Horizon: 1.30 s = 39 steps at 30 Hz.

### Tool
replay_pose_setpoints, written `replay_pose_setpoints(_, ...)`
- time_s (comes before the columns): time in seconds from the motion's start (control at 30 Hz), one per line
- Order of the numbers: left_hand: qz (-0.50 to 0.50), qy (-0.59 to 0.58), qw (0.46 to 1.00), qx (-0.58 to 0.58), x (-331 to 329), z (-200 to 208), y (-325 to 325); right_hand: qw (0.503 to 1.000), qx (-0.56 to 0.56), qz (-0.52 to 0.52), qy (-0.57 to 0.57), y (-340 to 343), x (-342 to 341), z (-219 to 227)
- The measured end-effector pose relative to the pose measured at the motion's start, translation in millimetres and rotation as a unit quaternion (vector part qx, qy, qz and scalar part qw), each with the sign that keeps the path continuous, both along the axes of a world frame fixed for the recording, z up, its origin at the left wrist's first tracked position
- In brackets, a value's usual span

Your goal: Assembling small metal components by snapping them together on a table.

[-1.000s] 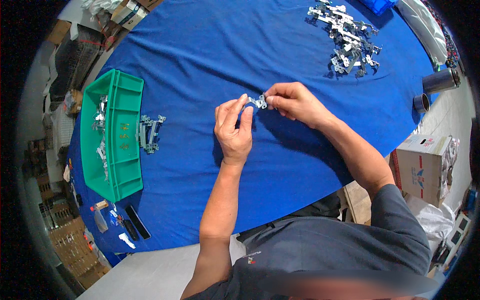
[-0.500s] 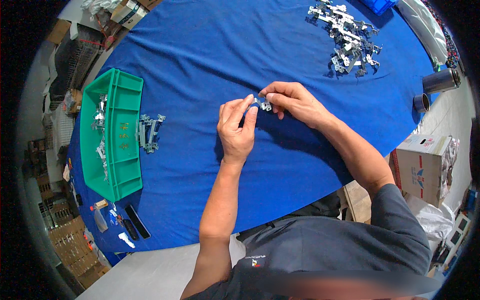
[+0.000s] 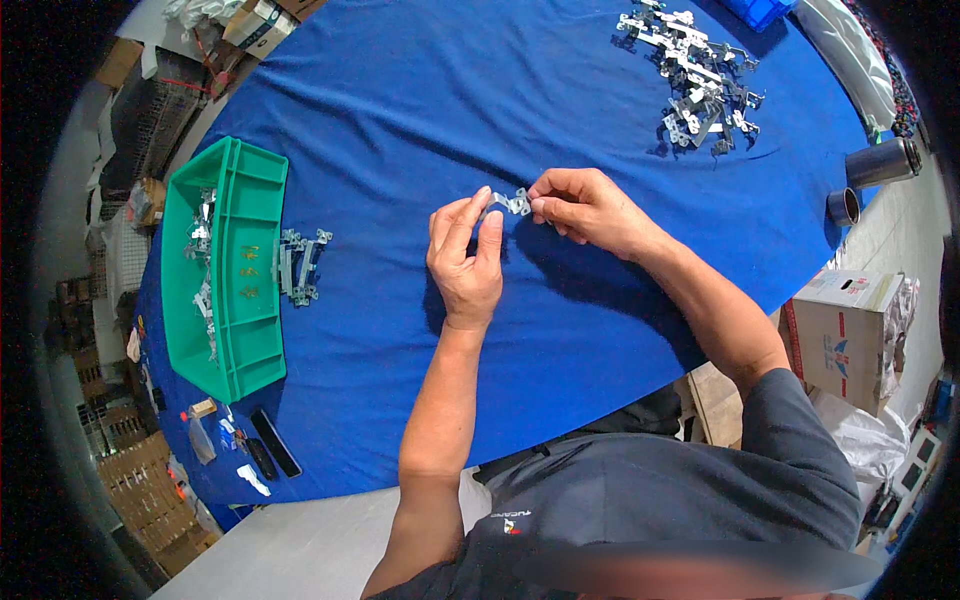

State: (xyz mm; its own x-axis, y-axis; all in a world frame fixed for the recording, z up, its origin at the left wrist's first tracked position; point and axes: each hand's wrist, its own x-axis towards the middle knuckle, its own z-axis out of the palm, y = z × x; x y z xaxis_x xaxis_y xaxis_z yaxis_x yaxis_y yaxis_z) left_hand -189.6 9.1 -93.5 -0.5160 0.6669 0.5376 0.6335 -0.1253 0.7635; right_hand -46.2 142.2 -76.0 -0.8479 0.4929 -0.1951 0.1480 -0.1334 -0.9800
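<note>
A small silvery metal bracket (image 3: 512, 204) is held just above the blue cloth, between my two hands. My left hand (image 3: 465, 268) pinches its left end between thumb and fingers. At the other end, the fingertips of my right hand (image 3: 597, 214) close on the bracket's edge; whether they also hold a smaller piece is hidden. To the left stands a green tray (image 3: 262, 340) with metal parts in its wide section and small brass-coloured pieces (image 3: 250, 270) in one narrow compartment. Several similar brackets (image 3: 299, 266) lie side by side along the tray's right edge.
A loose heap of metal brackets (image 3: 702, 90) lies at the far right, near a blue bin (image 3: 758, 12). A metal cup (image 3: 843, 206) and a dark cylinder (image 3: 884, 160) occupy the right edge. Near left are a black phone-like slab (image 3: 275, 443) and a black-handled tool (image 3: 260, 458).
My left hand has shifted slightly left with the bracket. More of the bracket now shows between my hands, and my right fingers have drawn together near its right end.
</note>
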Motion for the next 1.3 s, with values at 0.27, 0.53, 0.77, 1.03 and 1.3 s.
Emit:
replay_pose_setpoints(0.27, -0.02, -0.061, 0.997, -0.03, 0, -1, -1, 0.992, 0.125, 0.003, 0.028, 1, -2, -12)
replay_pose_setpoints(0.53, -0.036, -0.003, 0.999, -0.04, 0, 0, 0, 0.998, 0.069, -0.005, -0.005, -1, -1, -12)
replay_pose_setpoints(0.77, -0.046, -0.001, 0.998, -0.047, 0, 0, -2, 0.996, 0.084, 0.01, -0.008, 1, -1, -4)
replay_pose_setpoints(1.03, -0.064, 0.006, 0.996, -0.062, 2, 2, 1, 0.999, 0.0, 0.017, 0.032, 3, 0, -1)
replay_pose_setpoints(1.3, -0.016, -0.032, 0.999, -0.03, 3, 4, -1, 0.998, 0.025, -0.055, 0.005, 4, 0, 1)
